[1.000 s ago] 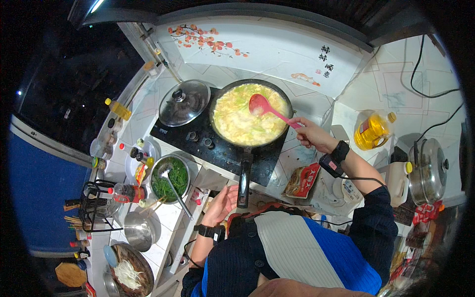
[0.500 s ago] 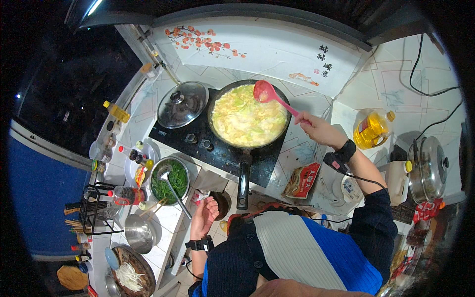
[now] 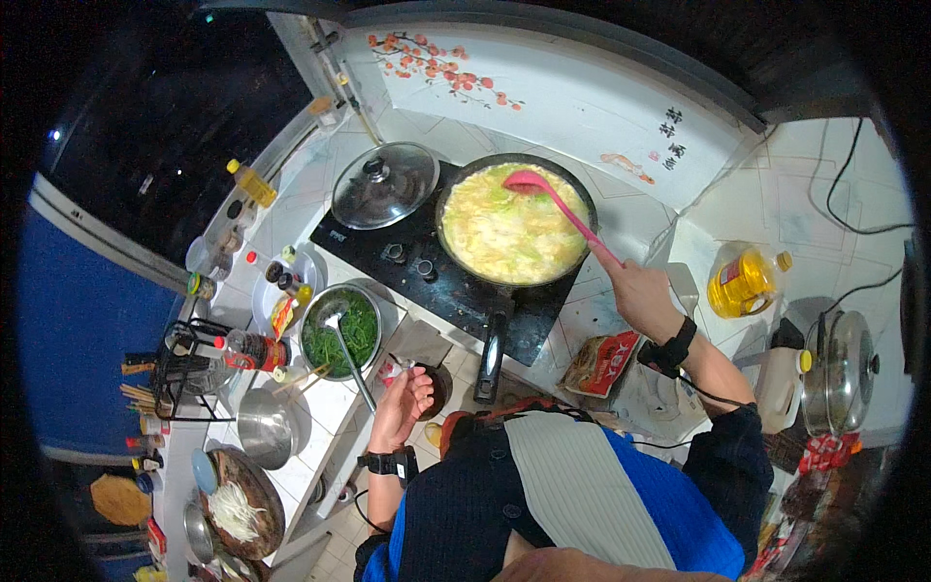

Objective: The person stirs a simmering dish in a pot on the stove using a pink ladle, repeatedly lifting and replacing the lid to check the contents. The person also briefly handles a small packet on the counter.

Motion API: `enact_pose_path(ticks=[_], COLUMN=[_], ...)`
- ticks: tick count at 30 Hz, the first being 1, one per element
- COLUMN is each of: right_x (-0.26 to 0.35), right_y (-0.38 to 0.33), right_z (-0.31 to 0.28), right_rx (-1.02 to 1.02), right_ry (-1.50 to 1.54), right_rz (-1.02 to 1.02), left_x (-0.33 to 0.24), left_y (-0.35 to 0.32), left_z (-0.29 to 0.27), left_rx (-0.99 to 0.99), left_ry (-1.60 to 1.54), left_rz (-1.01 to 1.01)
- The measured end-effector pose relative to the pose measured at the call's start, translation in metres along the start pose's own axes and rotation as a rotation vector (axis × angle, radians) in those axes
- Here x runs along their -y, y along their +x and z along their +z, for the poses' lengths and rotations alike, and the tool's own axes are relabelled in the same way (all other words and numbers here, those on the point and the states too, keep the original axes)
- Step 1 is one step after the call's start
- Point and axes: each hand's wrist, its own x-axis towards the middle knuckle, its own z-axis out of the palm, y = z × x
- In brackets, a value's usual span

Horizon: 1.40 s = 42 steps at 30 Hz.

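My right hand (image 3: 647, 301) is closed round the handle of a pink ladle (image 3: 572, 215). The ladle's bowl rests tilted in the pale yellow-and-green soupy food, near the far side of a dark frying pan (image 3: 588, 199). This pan stands on a black cooktop (image 3: 456, 308), its handle pointing towards me. Lower and to the left, my left hand (image 3: 404, 398) hovers palm up with loosely bent fingers, holding nothing I can see. Close by it is the handle of a metal skimmer (image 3: 351, 364), which lies across a steel bowl of leafy greens (image 3: 359, 335).
A glass lid (image 3: 393, 199) sits left of the pan. Oil (image 3: 745, 283) and a lidded steel pot (image 3: 839, 373) stand at right; a red packet (image 3: 603, 366) lies below the cooktop's right side. At left are an empty-looking metal bowl (image 3: 267, 427) and a cutting board (image 3: 264, 480) with white shreds.
The ladle's bowl has tipped over and lowered into the food, and my right hand has turned and come nearer. My left hand's fingers have curled a little more. The whole view has shifted slightly.
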Motion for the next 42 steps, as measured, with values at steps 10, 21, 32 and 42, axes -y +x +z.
enact_pose_path(ticks=[10, 21, 32, 42], right_x=[-0.004, -0.003, 0.168, 0.461], right_y=[0.03, 0.031, 0.005, -0.015], right_z=[0.034, 0.045, -0.027, 0.065], right_rx=[-0.171, -0.328, 0.236, 1.355], right_ry=[0.096, 0.204, 2.186, 1.804], right_rz=[0.051, 0.028, 0.486, -0.194], left_x=[-0.009, -0.023, -0.061, -0.013], left_y=[-0.029, -0.053, -0.143, -0.292], left_z=[0.0, -0.012, -0.1, -0.2], left_rx=[-0.074, -0.042, -0.046, -0.371], left_ry=[0.015, 0.017, 0.015, -0.126], left_rz=[0.049, 0.053, 0.171, 0.282])
